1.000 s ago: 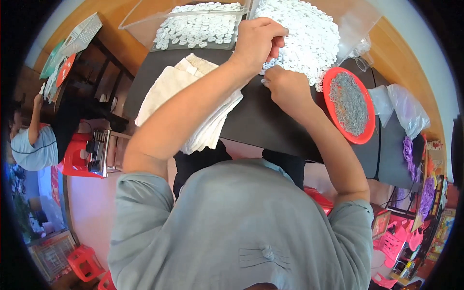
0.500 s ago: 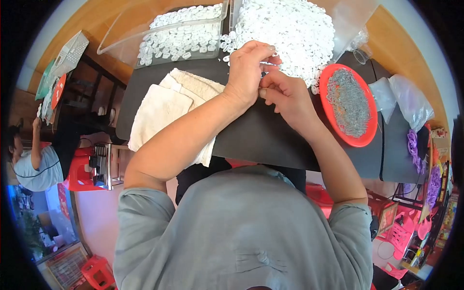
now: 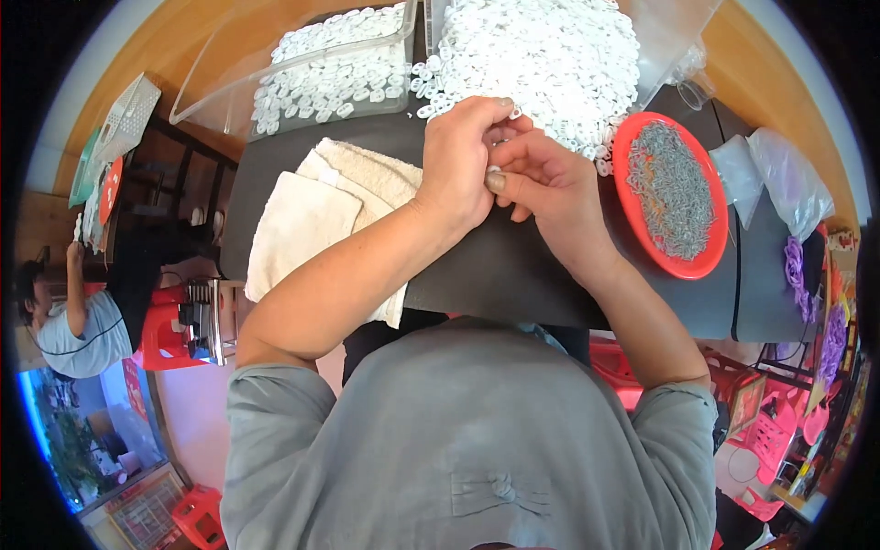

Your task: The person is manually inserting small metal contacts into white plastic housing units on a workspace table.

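Close together over the dark table, my two hands meet in front of a heap of small white oval plastic pieces [image 3: 541, 69]. My left hand [image 3: 458, 165] is closed, with a small white piece [image 3: 515, 113] at its thumb and fingertip. My right hand [image 3: 559, 188] is closed beside it, its thumb pressed toward the fingers; a tiny pale bit shows at the thumb tip, too small to name. Fingers hide most of what lies between the hands. To the right stands a red plate [image 3: 640, 240] with many thin silvery metal pieces [image 3: 674, 188].
A cream towel [image 3: 307, 215] lies folded under my left forearm. Behind it, a clear plastic tray [image 3: 408, 55] holds more white pieces. Clear plastic bags [image 3: 784, 179] and purple cord [image 3: 796, 275] are at the right. Another person [image 3: 78, 321] sits at far left.
The whole view has shifted slightly. My hands stay together at the heap's near edge, with the right fingers closed a little nearer the left hand.
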The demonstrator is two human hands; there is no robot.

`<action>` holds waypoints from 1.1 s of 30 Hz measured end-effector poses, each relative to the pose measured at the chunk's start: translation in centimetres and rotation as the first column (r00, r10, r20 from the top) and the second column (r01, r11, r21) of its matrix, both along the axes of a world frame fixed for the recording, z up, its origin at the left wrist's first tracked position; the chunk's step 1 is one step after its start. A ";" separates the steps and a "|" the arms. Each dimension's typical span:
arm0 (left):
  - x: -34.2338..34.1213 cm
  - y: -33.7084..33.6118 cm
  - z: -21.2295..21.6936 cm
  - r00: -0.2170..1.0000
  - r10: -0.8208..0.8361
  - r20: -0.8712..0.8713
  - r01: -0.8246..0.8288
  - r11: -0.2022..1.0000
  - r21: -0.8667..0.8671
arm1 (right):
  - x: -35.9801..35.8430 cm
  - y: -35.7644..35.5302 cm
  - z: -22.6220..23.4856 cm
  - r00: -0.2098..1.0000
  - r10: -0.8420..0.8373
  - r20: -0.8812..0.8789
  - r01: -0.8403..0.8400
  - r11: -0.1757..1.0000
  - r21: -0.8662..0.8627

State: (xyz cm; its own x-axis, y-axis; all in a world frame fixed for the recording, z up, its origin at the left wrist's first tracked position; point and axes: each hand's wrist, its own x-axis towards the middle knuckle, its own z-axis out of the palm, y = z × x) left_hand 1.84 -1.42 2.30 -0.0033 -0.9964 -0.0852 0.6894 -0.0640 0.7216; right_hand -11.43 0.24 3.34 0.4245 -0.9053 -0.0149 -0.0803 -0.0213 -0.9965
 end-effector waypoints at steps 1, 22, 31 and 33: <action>-0.1 0.1 0.1 0.999 0.023 0.044 -0.024 0.999 0.025 | -0.1 0.0 0.2 0.999 0.020 -0.035 -0.020 1.000 0.004; 0.1 0.6 0.4 0.959 -0.047 0.281 0.057 0.998 -0.026 | -2.8 -2.8 0.9 0.958 -0.238 0.157 0.247 0.968 -0.038; -0.2 0.7 0.7 0.959 -0.034 0.282 0.039 0.999 -0.015 | -2.7 -2.7 0.8 0.946 -0.268 0.183 0.284 0.956 -0.069; -0.1 0.8 0.7 0.954 -0.036 0.299 0.041 0.999 -0.009 | -2.7 -2.7 0.8 0.949 -0.254 0.188 0.272 0.959 -0.077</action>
